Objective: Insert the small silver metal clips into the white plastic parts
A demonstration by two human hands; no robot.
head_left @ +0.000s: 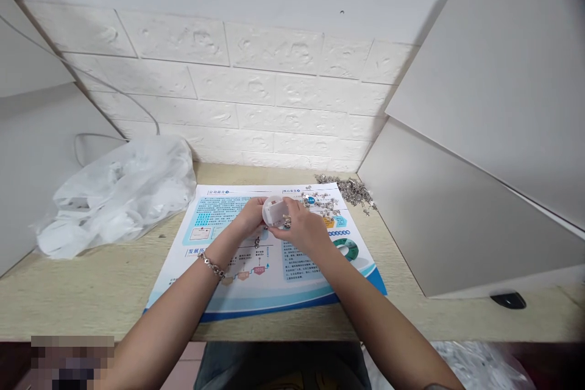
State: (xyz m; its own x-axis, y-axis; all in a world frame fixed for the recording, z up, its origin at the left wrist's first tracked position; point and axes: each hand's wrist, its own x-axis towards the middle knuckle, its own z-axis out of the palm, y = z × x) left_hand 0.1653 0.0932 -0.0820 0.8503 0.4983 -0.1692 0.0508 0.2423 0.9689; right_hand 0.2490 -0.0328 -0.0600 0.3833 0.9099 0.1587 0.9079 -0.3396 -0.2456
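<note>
A small round white translucent container is held over the printed sheet. My left hand grips its left side, fingers wrapped round the edge. On the other side my right hand has its fingers closed against the container, with a few small metal pieces showing at the fingers. Small silvery metal pieces lie scattered on the sheet's upper right, and a denser pile sits just beyond its corner. A few dark metal pieces rest on the sheet below the container.
At the left of the wooden table lies a clear plastic bag of white items, a cable behind it. White panels stand at both sides. A black object is at the right; another plastic bag shows below the table edge.
</note>
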